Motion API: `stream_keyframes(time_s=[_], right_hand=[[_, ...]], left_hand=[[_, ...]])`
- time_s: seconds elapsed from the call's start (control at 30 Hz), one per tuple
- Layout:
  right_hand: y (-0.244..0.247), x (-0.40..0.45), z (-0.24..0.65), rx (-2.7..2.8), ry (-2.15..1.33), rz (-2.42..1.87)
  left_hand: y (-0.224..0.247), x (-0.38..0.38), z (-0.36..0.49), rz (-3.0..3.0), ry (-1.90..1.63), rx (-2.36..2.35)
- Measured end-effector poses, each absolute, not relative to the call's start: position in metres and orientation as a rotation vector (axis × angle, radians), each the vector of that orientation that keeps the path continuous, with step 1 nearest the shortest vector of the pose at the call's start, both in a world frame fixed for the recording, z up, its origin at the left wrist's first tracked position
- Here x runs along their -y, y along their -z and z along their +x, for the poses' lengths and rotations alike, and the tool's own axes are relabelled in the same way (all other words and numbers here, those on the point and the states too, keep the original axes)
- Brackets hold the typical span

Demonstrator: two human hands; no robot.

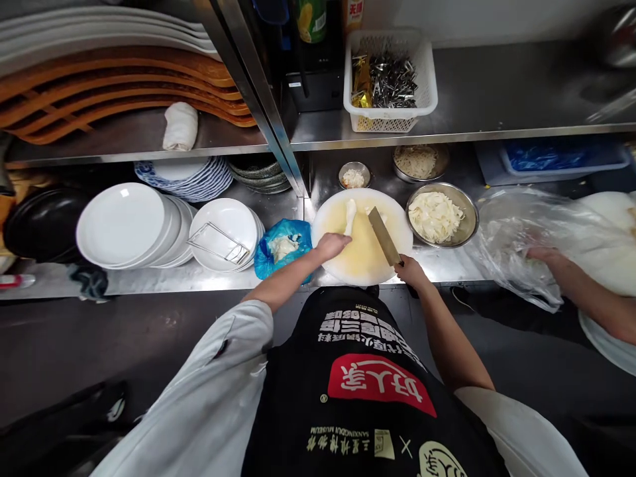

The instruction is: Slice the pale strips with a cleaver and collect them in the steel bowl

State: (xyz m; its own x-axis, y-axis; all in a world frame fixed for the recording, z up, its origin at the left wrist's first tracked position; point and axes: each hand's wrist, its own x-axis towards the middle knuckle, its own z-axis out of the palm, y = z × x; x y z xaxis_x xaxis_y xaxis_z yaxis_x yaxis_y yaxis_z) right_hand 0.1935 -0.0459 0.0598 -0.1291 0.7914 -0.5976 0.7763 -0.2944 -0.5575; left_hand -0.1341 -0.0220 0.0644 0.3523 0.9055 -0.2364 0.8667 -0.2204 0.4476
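My left hand (332, 246) is closed around the near end of a long white piece of food (350, 217), whose exact kind I cannot make out. The piece lies over the left half of a round white cutting board (328, 205) with a yellowed middle. In my right hand (411, 271) is the handle of a cleaver (383, 235). Its blade slants up and left over the board's right half, apart from the white piece. Small pale bits show just behind the blade. To the board's right stands a metal bowl (472, 228) heaped with pale thin slices (436, 216).
A blue plastic bag (265, 265) with pale pieces touches the board's left side; stacked white plates (122, 225) stand farther left. Behind are a small metal bowl (365, 169) and a shelf edge (472, 136). At right, a co-worker's hand (544, 255) is in a clear plastic bag (517, 218).
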Motion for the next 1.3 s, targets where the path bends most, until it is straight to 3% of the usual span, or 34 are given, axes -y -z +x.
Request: stream_keyframes(time_s=[0.1,0.23,0.37,0.87,1.3], right_hand=[[-0.06,0.05,0.191,1.879,-1.465,-2.076],[-0.063,0.054,0.182,2.115,-1.162,-2.051],[-0.063,0.057,0.17,2.174,-1.129,-2.011],[-0.075,0.03,0.103,2.458,-0.827,-1.927],[-0.08,0.028,0.12,2.6,-0.879,-1.996]], left_hand=[[-0.033,0.062,-0.133,2.213,0.008,-1.511],[-0.003,0.091,-0.133,2.286,0.007,-1.452],[0.011,0.105,-0.128,2.295,-0.042,-1.498],[0.019,0.149,-0.127,2.228,-0.281,-1.457],[0.021,0.158,-0.127,2.171,-0.31,-1.454]])
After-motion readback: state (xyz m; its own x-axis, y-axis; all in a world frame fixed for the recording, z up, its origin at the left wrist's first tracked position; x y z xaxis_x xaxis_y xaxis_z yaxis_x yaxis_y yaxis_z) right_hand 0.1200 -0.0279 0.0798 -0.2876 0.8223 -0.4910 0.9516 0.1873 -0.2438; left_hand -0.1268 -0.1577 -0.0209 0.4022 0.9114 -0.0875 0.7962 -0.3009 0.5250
